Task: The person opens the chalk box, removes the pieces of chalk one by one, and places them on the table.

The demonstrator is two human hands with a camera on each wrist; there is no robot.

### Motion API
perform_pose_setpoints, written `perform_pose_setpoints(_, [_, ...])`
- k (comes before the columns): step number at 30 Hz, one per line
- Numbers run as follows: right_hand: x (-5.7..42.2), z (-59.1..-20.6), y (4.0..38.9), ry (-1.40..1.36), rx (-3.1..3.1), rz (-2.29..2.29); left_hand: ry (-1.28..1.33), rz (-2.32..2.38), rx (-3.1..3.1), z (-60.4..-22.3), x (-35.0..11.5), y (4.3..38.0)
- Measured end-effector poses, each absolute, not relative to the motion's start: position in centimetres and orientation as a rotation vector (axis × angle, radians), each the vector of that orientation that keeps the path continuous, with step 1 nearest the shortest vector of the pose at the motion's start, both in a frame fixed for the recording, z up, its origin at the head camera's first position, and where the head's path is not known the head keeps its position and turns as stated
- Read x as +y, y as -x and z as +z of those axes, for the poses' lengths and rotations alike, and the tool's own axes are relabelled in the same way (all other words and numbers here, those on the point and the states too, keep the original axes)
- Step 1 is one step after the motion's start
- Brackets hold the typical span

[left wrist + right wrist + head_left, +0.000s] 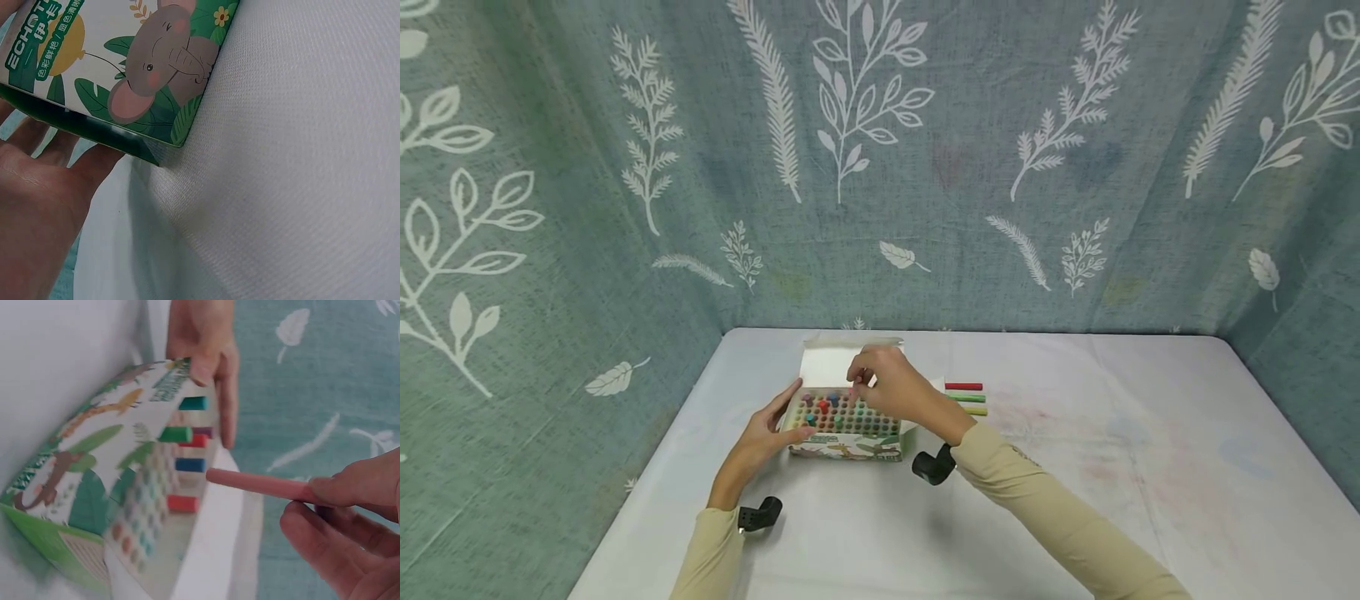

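A cardboard box (846, 448) printed with animals and leaves stands with its lid (826, 367) raised at the back. Rows of coloured crayon ends fill its tray, and several crayons, among them a blue crayon (190, 465) and a green crayon (176, 434), stick up above the rest. My left hand (767, 433) grips the box's left end, thumb on the front top edge and fingers along the side. Above the tray, my right hand (891, 387) pinches a pink crayon (256, 483) between thumb and fingers; its free end points toward the tray.
Right of the box, a red crayon (964, 386), a green crayon (967, 398) and a yellow crayon (975, 411) lie side by side on the white table (1075, 467). A leaf-patterned curtain (955, 208) hangs behind and at both sides.
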State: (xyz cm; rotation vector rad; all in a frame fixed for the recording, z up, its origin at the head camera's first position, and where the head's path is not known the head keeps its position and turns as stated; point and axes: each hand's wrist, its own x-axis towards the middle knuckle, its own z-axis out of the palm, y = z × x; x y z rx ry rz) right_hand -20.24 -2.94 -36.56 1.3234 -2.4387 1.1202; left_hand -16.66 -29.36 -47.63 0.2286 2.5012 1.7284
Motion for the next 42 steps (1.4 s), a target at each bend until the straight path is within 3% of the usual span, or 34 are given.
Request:
perform_pose_setpoints(11, [-0.1, -34.9, 20.5, -1.248, -2.367, 1.170, -0.206, 1.725, 2.515, -47.3, -29.3, 16.7])
perform_pose_setpoints(42, [7.3, -35.0, 19.8, -0.895, -2.413, 1.444, -0.214, 1.765, 2.463, -47.8, -29.2, 16.9])
